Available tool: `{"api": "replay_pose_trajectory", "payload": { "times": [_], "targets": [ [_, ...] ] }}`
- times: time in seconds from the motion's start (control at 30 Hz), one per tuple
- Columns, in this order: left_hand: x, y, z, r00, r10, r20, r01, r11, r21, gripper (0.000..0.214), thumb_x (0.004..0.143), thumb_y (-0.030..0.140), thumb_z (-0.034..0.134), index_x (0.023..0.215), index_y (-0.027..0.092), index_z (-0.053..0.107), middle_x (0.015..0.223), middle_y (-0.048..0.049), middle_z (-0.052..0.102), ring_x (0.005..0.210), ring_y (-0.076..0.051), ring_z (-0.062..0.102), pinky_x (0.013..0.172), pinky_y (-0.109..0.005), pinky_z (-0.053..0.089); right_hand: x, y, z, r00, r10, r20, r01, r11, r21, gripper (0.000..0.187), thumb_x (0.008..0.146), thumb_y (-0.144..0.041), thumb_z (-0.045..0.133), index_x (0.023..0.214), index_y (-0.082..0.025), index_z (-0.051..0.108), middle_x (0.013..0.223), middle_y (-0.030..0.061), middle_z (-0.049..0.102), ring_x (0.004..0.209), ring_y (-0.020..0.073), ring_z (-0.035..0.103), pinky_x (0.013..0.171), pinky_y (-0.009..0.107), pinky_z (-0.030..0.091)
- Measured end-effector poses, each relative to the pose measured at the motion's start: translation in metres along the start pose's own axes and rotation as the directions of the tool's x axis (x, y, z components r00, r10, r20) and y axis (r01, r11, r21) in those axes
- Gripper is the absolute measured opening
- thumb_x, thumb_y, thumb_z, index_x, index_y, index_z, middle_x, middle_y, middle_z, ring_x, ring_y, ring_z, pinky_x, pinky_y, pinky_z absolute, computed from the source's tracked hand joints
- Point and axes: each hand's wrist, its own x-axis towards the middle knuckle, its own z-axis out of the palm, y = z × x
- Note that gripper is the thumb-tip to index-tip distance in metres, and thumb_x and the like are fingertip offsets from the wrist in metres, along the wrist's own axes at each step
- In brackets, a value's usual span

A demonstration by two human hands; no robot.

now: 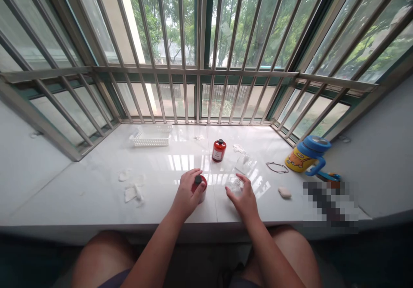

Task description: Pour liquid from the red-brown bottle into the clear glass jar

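Note:
My left hand (189,193) is wrapped round a red bottle with a black cap (198,179), which stands upright near the front of the white counter; the fingers hide part of its body. To the right, my right hand (244,196) has its thumb and fingers spread apart around a small clear object (235,184), whose kind I cannot make out. Whether the fingers touch it is unclear. Farther back stands a second red bottle (219,151) with a black cap and a pale label. Another clear, see-through piece (244,164) lies beyond my right hand.
A white plastic basket (151,137) is at the back left. Crumpled white tissues (131,192) lie at left. On the right are a dark cord loop (276,167), a pale soap-like block (285,193) and a blue-yellow mug (303,156). Metal window bars (196,70) border the back.

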Motion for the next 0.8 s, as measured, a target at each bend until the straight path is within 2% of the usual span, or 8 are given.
{"api": "replay_pose_trajectory", "payload": {
  "times": [0.1, 0.23, 0.33, 0.43, 0.53, 0.63, 0.7, 0.8],
  "targets": [
    [0.000, -0.001, -0.006, 1.000, 0.019, 0.017, -0.019, 1.000, -0.006, 0.032, 0.108, 0.038, 0.055, 0.135, 0.026, 0.068, 0.143, -0.0127, 0.067, 0.139, -0.030, 0.058, 0.120, -0.053, 0.047, 0.000, -0.001, -0.001, 1.000, -0.018, -0.010, 0.017, 1.000, -0.013, 0.071, 0.085, -0.053, 0.077, 0.145, -0.028, 0.049, 0.145, 0.0120, 0.064, 0.134, 0.0343, 0.062, 0.111, 0.053, 0.054],
    [0.002, -0.001, -0.005, 0.996, -0.039, -0.083, 0.035, 0.998, -0.042, 0.022, 0.100, 0.040, 0.069, 0.116, 0.024, 0.071, 0.133, -0.0113, 0.070, 0.129, -0.029, 0.064, 0.112, -0.050, 0.052, 0.000, -0.002, -0.002, 0.999, -0.029, -0.016, 0.029, 1.000, -0.011, 0.069, 0.086, -0.052, 0.077, 0.144, -0.028, 0.049, 0.145, 0.0118, 0.064, 0.134, 0.0340, 0.062, 0.111, 0.053, 0.054],
    [0.004, 0.000, 0.001, 0.975, -0.171, -0.143, 0.151, 0.978, -0.141, 0.026, 0.092, 0.043, 0.079, 0.107, 0.023, 0.069, 0.125, -0.0104, 0.072, 0.122, -0.029, 0.069, 0.110, -0.050, 0.054, 0.001, -0.002, -0.002, 1.000, -0.022, -0.009, 0.022, 1.000, -0.001, 0.069, 0.086, -0.051, 0.078, 0.144, -0.028, 0.049, 0.145, 0.0109, 0.063, 0.135, 0.0332, 0.061, 0.112, 0.053, 0.053],
    [0.005, 0.002, 0.009, 0.937, -0.325, -0.130, 0.272, 0.910, -0.312, 0.034, 0.084, 0.045, 0.085, 0.100, 0.022, 0.067, 0.120, -0.0108, 0.074, 0.115, -0.029, 0.072, 0.103, -0.048, 0.057, 0.001, -0.002, -0.002, 1.000, -0.016, -0.004, 0.016, 1.000, -0.004, 0.069, 0.086, -0.050, 0.078, 0.144, -0.028, 0.049, 0.145, 0.0108, 0.063, 0.134, 0.0327, 0.062, 0.113, 0.053, 0.053],
    [0.006, 0.005, 0.013, 0.909, -0.390, -0.151, 0.297, 0.856, -0.423, 0.040, 0.078, 0.042, 0.091, 0.099, 0.022, 0.064, 0.114, -0.0094, 0.074, 0.108, -0.027, 0.074, 0.098, -0.045, 0.059, 0.001, -0.003, -0.002, 1.000, -0.018, -0.003, 0.018, 1.000, -0.004, 0.068, 0.086, -0.049, 0.078, 0.144, -0.027, 0.049, 0.145, 0.0114, 0.063, 0.134, 0.0329, 0.062, 0.112, 0.053, 0.054],
    [0.008, 0.009, 0.012, 0.905, -0.404, -0.133, 0.322, 0.855, -0.407, 0.051, 0.076, 0.041, 0.093, 0.114, 0.024, 0.064, 0.120, -0.0088, 0.074, 0.109, -0.027, 0.074, 0.099, -0.046, 0.060, 0.001, -0.003, -0.003, 1.000, -0.024, -0.003, 0.024, 1.000, -0.001, 0.068, 0.086, -0.049, 0.078, 0.144, -0.028, 0.049, 0.145, 0.0111, 0.063, 0.135, 0.0328, 0.061, 0.113, 0.053, 0.053],
    [0.010, 0.009, 0.010, 0.925, -0.367, -0.100, 0.316, 0.888, -0.334, 0.052, 0.077, 0.040, 0.092, 0.119, 0.026, 0.067, 0.130, -0.0099, 0.072, 0.119, -0.029, 0.072, 0.106, -0.048, 0.056, 0.001, -0.003, -0.002, 1.000, -0.026, -0.006, 0.026, 1.000, -0.005, 0.068, 0.086, -0.049, 0.078, 0.144, -0.028, 0.049, 0.145, 0.0109, 0.063, 0.135, 0.0329, 0.061, 0.114, 0.053, 0.053],
    [0.011, 0.008, 0.009, 0.949, -0.304, -0.083, 0.267, 0.915, -0.302, 0.038, 0.079, 0.041, 0.090, 0.106, 0.024, 0.069, 0.133, -0.0106, 0.071, 0.124, -0.030, 0.070, 0.110, -0.047, 0.054, 0.001, -0.002, -0.002, 1.000, -0.028, -0.006, 0.028, 1.000, -0.007, 0.068, 0.086, -0.050, 0.078, 0.144, -0.029, 0.049, 0.145, 0.0106, 0.063, 0.134, 0.0330, 0.061, 0.114, 0.054, 0.053]
  ]
}}
